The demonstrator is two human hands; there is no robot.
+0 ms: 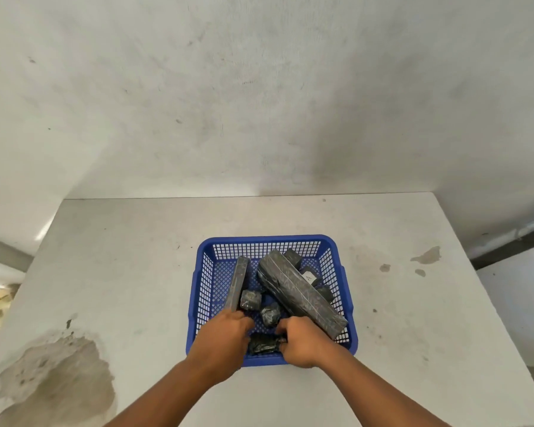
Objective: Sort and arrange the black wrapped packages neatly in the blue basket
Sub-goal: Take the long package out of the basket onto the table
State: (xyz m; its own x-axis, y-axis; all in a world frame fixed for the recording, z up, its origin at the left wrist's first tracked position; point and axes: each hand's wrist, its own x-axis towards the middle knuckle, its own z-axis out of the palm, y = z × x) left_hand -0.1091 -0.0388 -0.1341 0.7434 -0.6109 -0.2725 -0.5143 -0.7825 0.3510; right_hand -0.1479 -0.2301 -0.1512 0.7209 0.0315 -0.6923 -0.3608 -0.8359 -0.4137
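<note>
A pale, stained table stands against a scuffed white wall, and the blue basket sits on it in front of me, a little right of centre. The biggest black wrapped package is a long block lying diagonally across the basket, from the far middle down to the near right corner, propped over smaller ones. A small white label shows just beside its right edge. To the left, a long thin package slants up from the near left, its near end in my left hand, whose fingers are closed around it. My right hand is curled over the right end of a crumpled package lying along the near wall of the basket; I cannot tell how firmly it grips. Between the two long pieces sit a small squarish package and a small lumpy package, close together on the basket floor.
</note>
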